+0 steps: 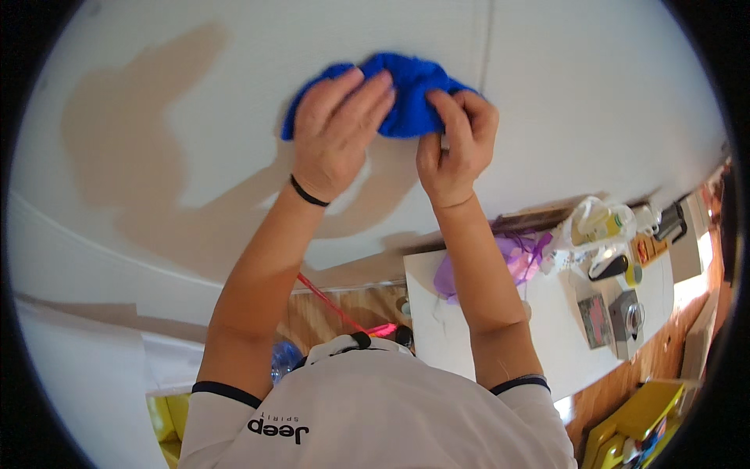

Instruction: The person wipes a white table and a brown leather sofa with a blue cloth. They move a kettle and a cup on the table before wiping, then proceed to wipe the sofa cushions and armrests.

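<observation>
A bunched blue cloth (412, 98) is spread against a pale wall (234, 47) in front of me. My left hand (332, 133) covers its left part, fingers reaching over the fabric and pressing it to the surface; the thumb is hidden. At the right end, my right hand (461, 144) has bent fingers closed on the cloth's edge. A dark band (309, 191) circles my left wrist. Both forearms are raised.
To the lower right stands a white table (539, 356) bearing a purple bag (488, 262), a clear plastic bag (598, 227), a grey device (627, 324) and a small box (595, 320). A yellow object (633, 422) is at the lower right. A red stick (332, 301) shows near the wooden floor.
</observation>
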The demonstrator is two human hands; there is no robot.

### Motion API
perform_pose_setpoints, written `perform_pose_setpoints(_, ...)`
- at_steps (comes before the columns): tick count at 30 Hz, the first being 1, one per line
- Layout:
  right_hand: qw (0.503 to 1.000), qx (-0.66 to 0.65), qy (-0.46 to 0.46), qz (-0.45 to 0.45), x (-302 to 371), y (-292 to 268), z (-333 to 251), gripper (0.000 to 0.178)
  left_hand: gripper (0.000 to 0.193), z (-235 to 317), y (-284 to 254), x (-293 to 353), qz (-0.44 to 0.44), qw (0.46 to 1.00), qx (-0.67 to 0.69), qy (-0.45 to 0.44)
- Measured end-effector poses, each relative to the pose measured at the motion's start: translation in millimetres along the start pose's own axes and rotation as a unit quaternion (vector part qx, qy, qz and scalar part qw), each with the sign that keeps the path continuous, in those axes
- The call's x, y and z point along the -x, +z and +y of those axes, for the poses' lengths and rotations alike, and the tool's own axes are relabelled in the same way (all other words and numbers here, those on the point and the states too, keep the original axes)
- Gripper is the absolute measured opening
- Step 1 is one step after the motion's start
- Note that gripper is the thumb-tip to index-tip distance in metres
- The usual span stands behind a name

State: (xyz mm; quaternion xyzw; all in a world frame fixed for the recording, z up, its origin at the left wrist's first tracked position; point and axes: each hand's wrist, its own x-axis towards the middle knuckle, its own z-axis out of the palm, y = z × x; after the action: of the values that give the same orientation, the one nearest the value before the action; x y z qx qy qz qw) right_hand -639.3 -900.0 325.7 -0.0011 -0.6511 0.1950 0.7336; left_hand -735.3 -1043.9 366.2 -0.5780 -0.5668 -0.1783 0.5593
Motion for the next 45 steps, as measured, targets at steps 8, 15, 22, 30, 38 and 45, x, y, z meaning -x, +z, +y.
perform_pose_setpoints(8,0.991,-0.074,0.062,-0.087,59.4,-7.7,-4.7,0.046,0.025,10.3,-10.6,62.1,-0.018,0.999,0.034,-0.009)
perform_pose_setpoints(15,0.994,-0.080,0.012,-0.068,-12.7,40.9,-45.0,0.050,0.034,-48.0,-50.4,15.4,0.042,0.993,-0.098,-0.042)
perform_pose_setpoints(22,0.991,-0.059,-0.037,-0.117,64.4,45.2,-34.3,0.048,0.023,-23.6,-32.6,116.0,0.025,0.997,-0.067,-0.043)
perform_pose_setpoints(30,0.970,-0.083,0.000,-0.229,99.2,26.3,-41.0,0.042,0.038,1.9,-66.5,154.2,-0.081,0.987,-0.061,-0.121)
perform_pose_setpoints(38,0.917,-0.057,-0.085,-0.384,190.6,23.7,-25.4,0.027,0.040,22.3,-64.1,266.9,-0.232,0.971,0.016,-0.053)
perform_pose_setpoints(45,0.900,-0.148,0.065,-0.404,178.8,12.7,-62.6,0.045,0.041,20.7,-89.3,236.7,-0.224,0.967,0.016,-0.124)
